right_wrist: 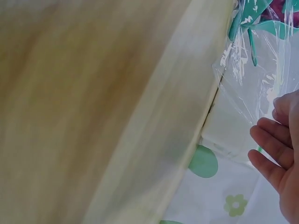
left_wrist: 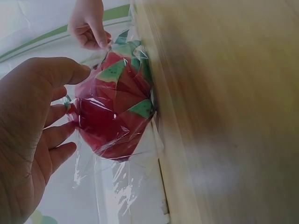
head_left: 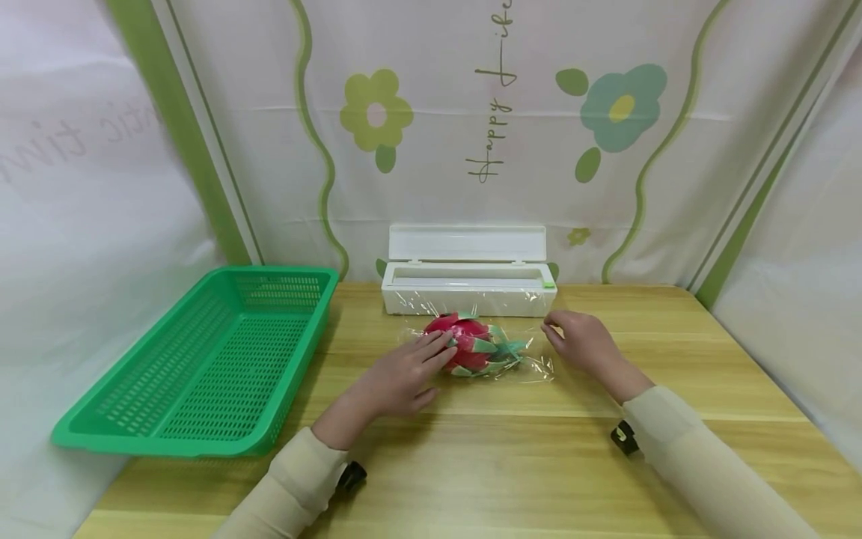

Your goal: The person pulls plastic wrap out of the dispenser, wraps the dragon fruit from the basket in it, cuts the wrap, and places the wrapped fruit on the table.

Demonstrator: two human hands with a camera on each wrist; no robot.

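Note:
A dragon fruit (head_left: 474, 346), pink-red with green-tipped scales, lies on the table under clear cling film (head_left: 539, 368). My left hand (head_left: 407, 372) rests its fingertips on the fruit's left upper side, the fingers fairly straight. In the left wrist view, the film (left_wrist: 122, 179) stretches over the dragon fruit (left_wrist: 114, 109) and past its near end. To the fruit's right, my right hand (head_left: 581, 343) pinches the film's edge between thumb and index finger. The right wrist view has the same hand (right_wrist: 280, 144) at the film, its other fingers loosely bent.
Behind the fruit stands a white cling film box (head_left: 469, 302) with its lid (head_left: 467, 243) raised and a small green piece (head_left: 548, 284) at its right end. A green plastic basket (head_left: 286, 397) sits at the left. A printed cloth (head_left: 431, 187) hangs behind the wooden table (head_left: 498, 464).

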